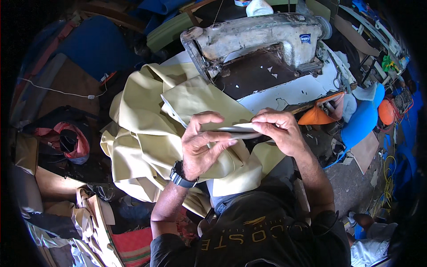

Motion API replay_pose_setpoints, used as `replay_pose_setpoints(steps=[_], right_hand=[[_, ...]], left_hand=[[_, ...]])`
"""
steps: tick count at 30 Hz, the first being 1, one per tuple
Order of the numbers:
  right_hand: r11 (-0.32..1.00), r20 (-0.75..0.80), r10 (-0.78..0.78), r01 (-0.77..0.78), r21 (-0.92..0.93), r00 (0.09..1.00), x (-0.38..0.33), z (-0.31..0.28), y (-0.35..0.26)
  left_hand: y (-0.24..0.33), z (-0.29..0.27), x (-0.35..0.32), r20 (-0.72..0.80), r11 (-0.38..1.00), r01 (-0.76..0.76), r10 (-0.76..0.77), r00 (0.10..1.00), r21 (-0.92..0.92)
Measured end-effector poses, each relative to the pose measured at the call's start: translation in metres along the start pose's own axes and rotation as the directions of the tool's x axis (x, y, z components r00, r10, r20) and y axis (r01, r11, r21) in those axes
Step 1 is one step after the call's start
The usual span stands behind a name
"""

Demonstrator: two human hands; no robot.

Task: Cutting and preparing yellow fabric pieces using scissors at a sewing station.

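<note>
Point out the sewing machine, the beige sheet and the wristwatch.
Sewing machine point(262, 33), head view, on its arm.
Beige sheet point(147, 138), head view, on the draped folds.
Wristwatch point(179, 174), head view, on its black band.

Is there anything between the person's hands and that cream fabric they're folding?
Nothing visible. The left hand and right hand both grip the folded edge of the cream fabric directly, in front of the sewing machine.
</note>
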State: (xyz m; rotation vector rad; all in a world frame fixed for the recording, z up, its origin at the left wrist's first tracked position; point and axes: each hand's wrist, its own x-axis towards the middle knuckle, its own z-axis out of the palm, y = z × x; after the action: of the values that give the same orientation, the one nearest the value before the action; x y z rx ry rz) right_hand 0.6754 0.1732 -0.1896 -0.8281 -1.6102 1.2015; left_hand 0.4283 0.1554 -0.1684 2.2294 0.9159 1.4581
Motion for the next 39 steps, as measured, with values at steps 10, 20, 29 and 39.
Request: replay_pose_setpoints(steps=[10, 20, 29, 39], right_hand=[[0.948, -0.06, -0.274, 0.259, -0.186, 0.96, -0.002, 0.018, -0.017], [0.939, -0.072, -0.294, 0.274, -0.206, 0.953, -0.004, 0.022, -0.022], [0.824, -0.23, -0.469, 0.328, -0.462, 0.853, 0.001, 0.009, -0.013], [0.727, -0.19, -0.633, 0.492, -0.479, 0.751, 0.033, 0.0, -0.024]], left_hand=[[0.008, 0.003, 0.009, 0.014, 0.973, 0.206, -0.206, 0.978, -0.099], [0.002, 0.008, 0.007, -0.001, 0.971, 0.201, -0.203, 0.979, -0.131], [0.003, -0.013, 0.025, -0.193, 0.977, 0.213, -0.215, 0.957, -0.032], [0.018, -0.039, 0.055, -0.236, 0.998, 0.064, -0.057, 0.97, 0.023]])
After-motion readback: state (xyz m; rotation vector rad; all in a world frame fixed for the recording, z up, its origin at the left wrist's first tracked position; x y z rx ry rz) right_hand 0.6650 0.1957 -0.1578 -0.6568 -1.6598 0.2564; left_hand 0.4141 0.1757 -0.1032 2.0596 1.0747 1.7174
